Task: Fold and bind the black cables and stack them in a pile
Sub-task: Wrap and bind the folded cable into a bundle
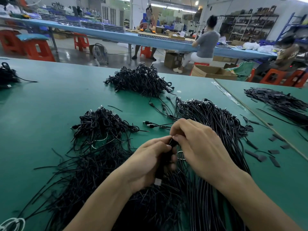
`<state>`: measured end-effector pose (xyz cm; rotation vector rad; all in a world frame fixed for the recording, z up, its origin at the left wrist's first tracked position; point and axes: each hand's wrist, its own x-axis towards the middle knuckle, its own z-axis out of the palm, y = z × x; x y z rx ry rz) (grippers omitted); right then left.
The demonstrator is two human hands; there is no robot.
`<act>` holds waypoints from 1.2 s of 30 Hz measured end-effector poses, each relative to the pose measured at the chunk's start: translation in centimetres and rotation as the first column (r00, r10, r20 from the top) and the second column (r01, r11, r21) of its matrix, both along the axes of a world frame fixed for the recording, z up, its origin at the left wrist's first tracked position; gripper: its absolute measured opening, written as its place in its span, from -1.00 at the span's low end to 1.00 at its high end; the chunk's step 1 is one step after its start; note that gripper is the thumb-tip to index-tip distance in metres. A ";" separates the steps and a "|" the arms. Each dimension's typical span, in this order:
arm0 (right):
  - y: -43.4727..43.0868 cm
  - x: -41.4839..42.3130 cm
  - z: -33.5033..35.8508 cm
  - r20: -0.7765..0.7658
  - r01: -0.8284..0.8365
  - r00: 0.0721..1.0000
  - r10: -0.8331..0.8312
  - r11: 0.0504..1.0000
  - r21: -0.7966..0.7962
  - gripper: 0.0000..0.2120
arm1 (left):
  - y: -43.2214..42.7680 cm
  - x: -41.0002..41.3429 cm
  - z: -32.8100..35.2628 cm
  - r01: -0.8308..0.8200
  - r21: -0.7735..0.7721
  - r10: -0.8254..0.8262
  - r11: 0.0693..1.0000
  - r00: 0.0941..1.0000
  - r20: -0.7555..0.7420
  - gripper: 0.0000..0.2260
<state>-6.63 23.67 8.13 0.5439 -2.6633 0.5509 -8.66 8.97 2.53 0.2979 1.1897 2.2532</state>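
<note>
My left hand (150, 162) grips a folded black cable (162, 170) low in the middle of the view, and a silver plug end shows below its fingers. My right hand (196, 142) pinches the top of that same cable with curled fingers. A pile of bound cables (101, 124) lies to the left of my hands. A bigger bound pile (141, 80) sits farther back. Straight loose cables (211, 119) fan out under and behind my right hand. Thin black ties (86, 172) are strewn at the lower left.
The green table (50, 105) carries another cable heap (7, 75) at the far left and black strips (280, 100) at the right. Small black scraps (273, 152) lie near the right seam. White loops (11, 224) sit bottom left. People work at a blue bench behind.
</note>
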 end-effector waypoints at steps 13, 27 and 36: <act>-1.0 0.3 -0.3 -0.173 0.007 0.984 0.034 0.974 0.227 -0.72 | 0.4 0.2 -1.1 -0.432 -0.512 0.023 0.743 0.780 -0.625 -0.58; -2.5 -0.2 -1.6 0.170 0.067 0.972 0.165 0.496 -0.865 -0.80 | 0.5 0.0 -0.3 -0.606 -0.109 0.449 0.788 0.686 -0.572 -0.87; -1.6 0.0 -0.9 0.302 0.193 0.872 0.385 0.296 -0.935 -0.87 | -0.3 0.3 0.7 -0.666 -0.013 0.530 0.746 0.606 -0.593 -0.75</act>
